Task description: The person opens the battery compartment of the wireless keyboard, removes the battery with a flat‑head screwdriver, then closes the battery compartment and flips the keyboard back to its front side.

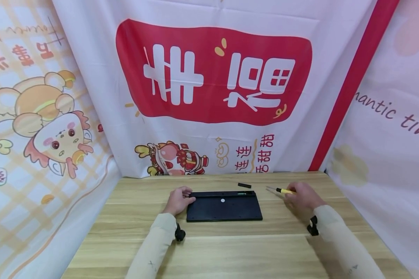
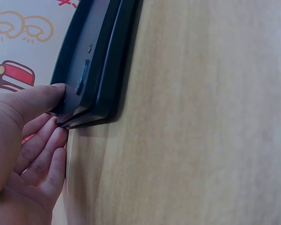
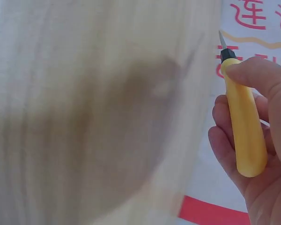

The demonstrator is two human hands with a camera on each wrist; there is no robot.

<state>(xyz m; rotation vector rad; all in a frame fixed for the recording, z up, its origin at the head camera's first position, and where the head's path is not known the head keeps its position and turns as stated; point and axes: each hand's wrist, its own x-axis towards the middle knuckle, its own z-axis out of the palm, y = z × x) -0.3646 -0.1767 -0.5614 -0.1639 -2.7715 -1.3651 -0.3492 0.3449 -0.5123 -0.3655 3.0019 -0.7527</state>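
Note:
A black keyboard (image 1: 224, 211) lies face down on the wooden table, with a round white sticker on its back. Near its far right corner the battery compartment is uncovered, and a green battery (image 1: 242, 193) shows inside. My left hand (image 1: 177, 200) grips the keyboard's left end, thumb on top and fingers at the edge, as the left wrist view also shows. To the right of the keyboard, my right hand (image 1: 303, 196) holds a screwdriver (image 3: 244, 117) by its yellow handle. Its metal shaft points left, apart from the keyboard. Just beyond the keyboard lies a small black battery cover (image 1: 244, 185).
The wooden table (image 1: 223, 254) ends at a printed white cloth (image 1: 216, 133) hanging behind it. More printed cloths hang at the left and right sides. A dark wrist camera (image 1: 179, 233) sits on the left sleeve, another (image 1: 312, 226) on the right.

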